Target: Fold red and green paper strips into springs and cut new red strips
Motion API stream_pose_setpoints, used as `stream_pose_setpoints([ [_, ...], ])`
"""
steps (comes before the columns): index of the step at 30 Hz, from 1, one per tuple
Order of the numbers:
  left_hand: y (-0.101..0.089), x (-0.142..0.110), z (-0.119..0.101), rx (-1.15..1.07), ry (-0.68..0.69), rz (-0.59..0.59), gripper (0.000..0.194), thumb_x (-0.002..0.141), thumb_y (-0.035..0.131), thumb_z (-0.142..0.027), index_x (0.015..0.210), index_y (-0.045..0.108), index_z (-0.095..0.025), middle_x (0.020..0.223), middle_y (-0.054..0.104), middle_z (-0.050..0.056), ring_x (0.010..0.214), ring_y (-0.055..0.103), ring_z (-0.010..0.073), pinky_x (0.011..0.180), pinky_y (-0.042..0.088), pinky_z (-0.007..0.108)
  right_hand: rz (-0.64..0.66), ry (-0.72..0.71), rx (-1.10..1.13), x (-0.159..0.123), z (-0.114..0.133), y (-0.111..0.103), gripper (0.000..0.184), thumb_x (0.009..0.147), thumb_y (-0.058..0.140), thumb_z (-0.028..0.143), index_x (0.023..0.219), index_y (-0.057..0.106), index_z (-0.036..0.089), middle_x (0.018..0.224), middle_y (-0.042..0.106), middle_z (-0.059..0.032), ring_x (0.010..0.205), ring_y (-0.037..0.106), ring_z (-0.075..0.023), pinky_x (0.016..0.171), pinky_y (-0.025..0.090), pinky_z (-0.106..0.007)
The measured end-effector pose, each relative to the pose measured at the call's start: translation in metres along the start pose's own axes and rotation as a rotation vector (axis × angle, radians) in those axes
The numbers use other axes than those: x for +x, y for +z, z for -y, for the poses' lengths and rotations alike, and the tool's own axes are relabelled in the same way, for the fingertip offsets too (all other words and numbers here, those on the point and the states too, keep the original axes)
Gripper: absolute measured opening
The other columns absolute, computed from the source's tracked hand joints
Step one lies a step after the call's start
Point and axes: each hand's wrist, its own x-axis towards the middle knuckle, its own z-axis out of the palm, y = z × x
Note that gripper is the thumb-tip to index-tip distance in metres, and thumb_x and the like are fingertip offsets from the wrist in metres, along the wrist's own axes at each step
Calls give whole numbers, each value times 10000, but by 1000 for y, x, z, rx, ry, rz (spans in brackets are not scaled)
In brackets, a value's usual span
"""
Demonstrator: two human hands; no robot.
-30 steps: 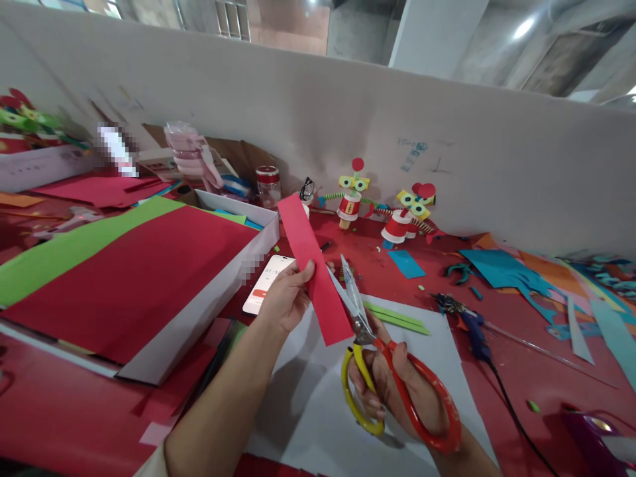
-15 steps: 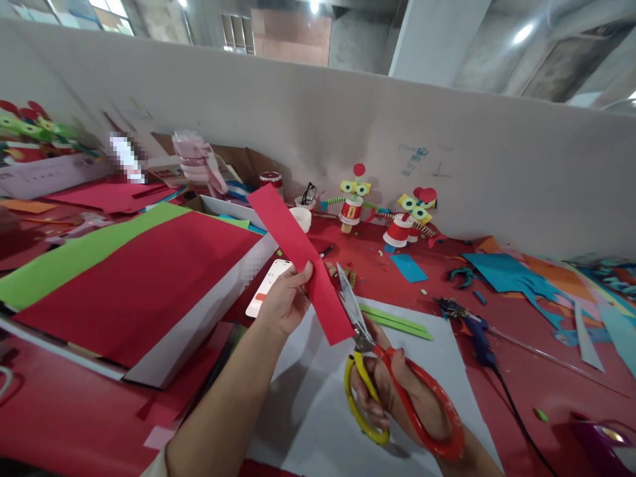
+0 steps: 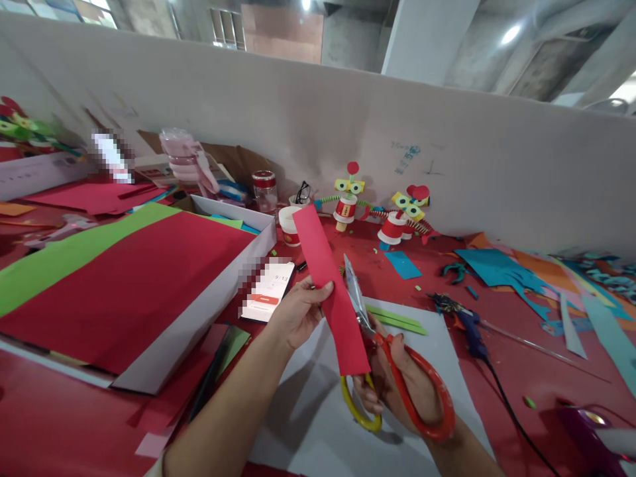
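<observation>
My left hand (image 3: 298, 311) pinches a red paper strip (image 3: 332, 291) near its middle, thumb on top. The strip tilts, its upper end leaning left and its lower end near the scissors' handles. My right hand (image 3: 397, 384) grips scissors (image 3: 358, 298) with one red and one yellow handle loop. Their blades point up and away, beside the strip's right edge; part of the yellow loop is hidden behind the strip. Under both hands lies a white sheet (image 3: 308, 411), with green paper strips (image 3: 395, 319) near its far edge.
Left stands a white box (image 3: 163, 358) with red and green paper on it. A phone (image 3: 268, 291) lies beside it. Two paper-cup figures (image 3: 345, 211) stand by the wall. A glue gun (image 3: 470, 331), pliers (image 3: 454, 270) and blue paper scraps (image 3: 501, 271) lie right.
The red strip has turned more upright and shifted right and down, with my left hand moving right. The scissors now sit partly behind its lower end. The view has shifted slightly.
</observation>
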Motion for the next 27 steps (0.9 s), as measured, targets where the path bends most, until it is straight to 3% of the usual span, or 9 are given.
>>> stream_pose_setpoints([
  [5, 0, -1, 0, -15, 27, 14, 243, 642, 748, -67, 862, 680, -146, 773, 718, 20, 647, 652, 123, 633, 545, 214, -9, 5, 13, 0, -2, 0, 653, 881, 340, 635, 1423, 194, 301, 703, 537, -1, 515, 409, -109, 460, 308, -222],
  [10, 1, 1, -3, -74, 51, -82, 147, 760, 695, -242, 877, 670, -157, 756, 719, 24, 602, 651, 127, 553, 544, 217, 7, -13, 16, 1, -6, 3, 684, 865, 371, 644, 1421, 207, 281, 695, 526, 3, 497, 378, -99, 453, 290, -220],
  [18, 7, 1, 7, -60, 37, -104, 56, 808, 628, -168, 810, 677, -141, 690, 711, 23, 547, 639, 117, 535, 532, 209, -28, -56, 45, 2, -5, 5, 661, 873, 374, 633, 1410, 250, 268, 610, 468, 33, 481, 359, -105, 453, 294, -230],
  [27, 4, 4, 3, -42, 64, -202, 49, 792, 631, -159, 777, 673, -141, 641, 693, 24, 511, 620, 121, 504, 505, 213, -56, 19, 50, 0, -5, 3, 709, 840, 405, 665, 1418, 226, 296, 665, 529, 12, 495, 388, -105, 442, 286, -213],
])
